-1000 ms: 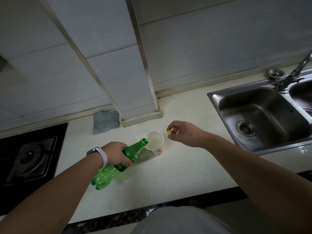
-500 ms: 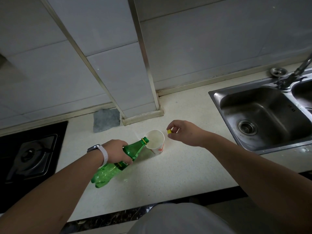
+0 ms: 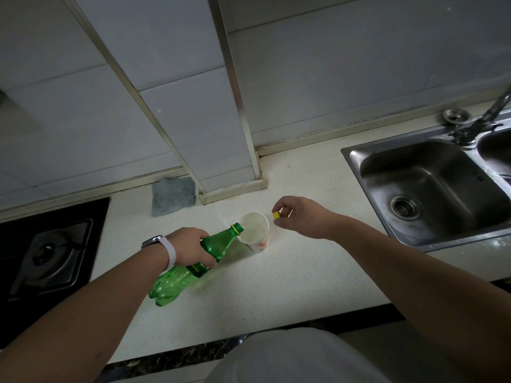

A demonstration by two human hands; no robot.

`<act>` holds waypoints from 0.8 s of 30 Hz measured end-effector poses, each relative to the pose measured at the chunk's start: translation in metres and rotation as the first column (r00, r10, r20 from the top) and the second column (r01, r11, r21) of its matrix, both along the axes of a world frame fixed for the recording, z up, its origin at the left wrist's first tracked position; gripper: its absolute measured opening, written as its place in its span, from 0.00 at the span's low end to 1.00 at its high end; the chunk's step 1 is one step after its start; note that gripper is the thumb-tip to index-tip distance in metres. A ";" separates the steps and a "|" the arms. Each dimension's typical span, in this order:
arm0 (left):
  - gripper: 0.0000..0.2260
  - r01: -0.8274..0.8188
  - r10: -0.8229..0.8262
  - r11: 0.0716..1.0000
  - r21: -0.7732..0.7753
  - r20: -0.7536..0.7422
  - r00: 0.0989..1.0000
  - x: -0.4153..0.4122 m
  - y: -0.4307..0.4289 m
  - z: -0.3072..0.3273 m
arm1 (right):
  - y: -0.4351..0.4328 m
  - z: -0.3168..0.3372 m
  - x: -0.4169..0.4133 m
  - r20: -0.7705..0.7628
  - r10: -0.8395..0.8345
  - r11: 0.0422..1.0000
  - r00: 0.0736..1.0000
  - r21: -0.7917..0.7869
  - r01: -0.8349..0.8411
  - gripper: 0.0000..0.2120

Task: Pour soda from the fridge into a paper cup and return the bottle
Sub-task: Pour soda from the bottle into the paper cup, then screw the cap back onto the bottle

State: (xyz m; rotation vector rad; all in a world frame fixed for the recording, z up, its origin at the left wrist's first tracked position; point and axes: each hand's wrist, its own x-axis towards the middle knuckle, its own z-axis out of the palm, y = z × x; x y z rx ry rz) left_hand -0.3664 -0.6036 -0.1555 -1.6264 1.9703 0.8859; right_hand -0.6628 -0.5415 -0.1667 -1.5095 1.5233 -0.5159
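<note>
Mid-pour now: left hand wrapped around the green soda bottle, long axis tilted, base low toward the person, open mouth up-right at the near-left rim of the paper cup, which stands on the counter. Right hand just right of the cup, apart from it, pinching the yellow cap between thumb and fingertip. Capping looks like the coming move: cap sits right of the neck, so the bottle must be righted first.
</note>
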 end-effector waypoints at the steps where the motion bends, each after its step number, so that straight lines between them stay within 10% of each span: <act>1: 0.22 0.000 0.000 1.000 -0.003 -0.007 1.000 0.000 0.000 0.000 | 0.000 0.000 0.000 -0.001 -0.001 1.000 1.000 0.000 0.001 0.10; 24: 0.20 -0.182 0.113 0.976 -0.120 -0.433 0.894 0.004 0.028 0.003 | -0.002 0.036 0.025 0.067 -0.007 0.998 0.998 -0.057 0.011 0.12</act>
